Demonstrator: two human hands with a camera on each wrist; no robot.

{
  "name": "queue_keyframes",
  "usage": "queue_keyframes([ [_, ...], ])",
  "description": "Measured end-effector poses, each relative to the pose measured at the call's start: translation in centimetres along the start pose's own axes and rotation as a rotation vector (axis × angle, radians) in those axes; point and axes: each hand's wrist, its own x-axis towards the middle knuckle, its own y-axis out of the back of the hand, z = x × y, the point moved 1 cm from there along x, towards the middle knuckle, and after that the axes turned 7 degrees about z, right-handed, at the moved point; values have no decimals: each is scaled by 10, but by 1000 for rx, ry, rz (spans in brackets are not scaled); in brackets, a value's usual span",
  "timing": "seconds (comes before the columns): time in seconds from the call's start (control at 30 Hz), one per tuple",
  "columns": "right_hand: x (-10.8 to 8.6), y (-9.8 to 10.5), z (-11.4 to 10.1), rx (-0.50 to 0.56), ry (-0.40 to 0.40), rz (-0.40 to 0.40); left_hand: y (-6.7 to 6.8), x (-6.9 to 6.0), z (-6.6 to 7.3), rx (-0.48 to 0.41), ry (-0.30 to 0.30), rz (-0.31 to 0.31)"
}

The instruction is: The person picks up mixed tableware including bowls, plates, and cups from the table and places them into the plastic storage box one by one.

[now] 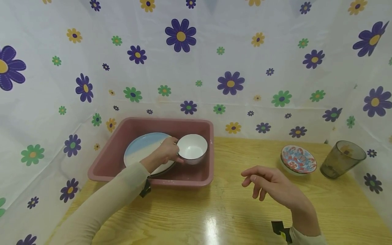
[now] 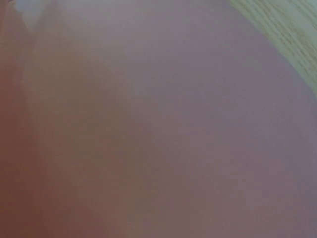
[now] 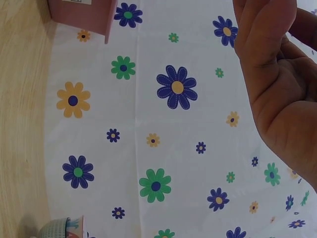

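In the head view the left hand (image 1: pixel 167 151) pinches the left rim of a white bowl (image 1: pixel 192 146) with a dark edge, inside the right part of a pink tub (image 1: pixel 183 183). A round blue and cream plate (image 1: pixel 142 149) lies in the tub, partly beneath that hand and wrist. The right hand (image 1: pixel 274 185) is held over the wooden table, fingers loosely bent and holding nothing, left of and nearer than a patterned bowl (image 1: pixel 298 159). In the right wrist view the right hand (image 3: pixel 282 74) shows at the right edge. The left wrist view is a close blur.
A grey see-through cup (image 1: pixel 343 160) stands tilted in view at the right, beside the patterned bowl. The wooden table (image 1: pixel 183 214) spreads in front of the tub. Flowered white sheeting (image 1: pixel 208 64) hangs behind and at both sides.
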Motion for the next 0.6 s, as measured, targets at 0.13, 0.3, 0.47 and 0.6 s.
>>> queue_keyframes([
  [0.13, 0, 0, -1, 0, 3, -4, 6, -1, 2, 37, 1, 23],
  [0.3, 0, 0, -2, -8, 4, -3, 17, 2, 2, 46, -4, 57],
  [0.47, 1, -1, -2, -6, 1, -2, 28, 5, 1, 17, -6, 96],
  [0.6, 1, -2, -1, 0, -4, -5, 39, 5, -1, -4, -16, 121],
])
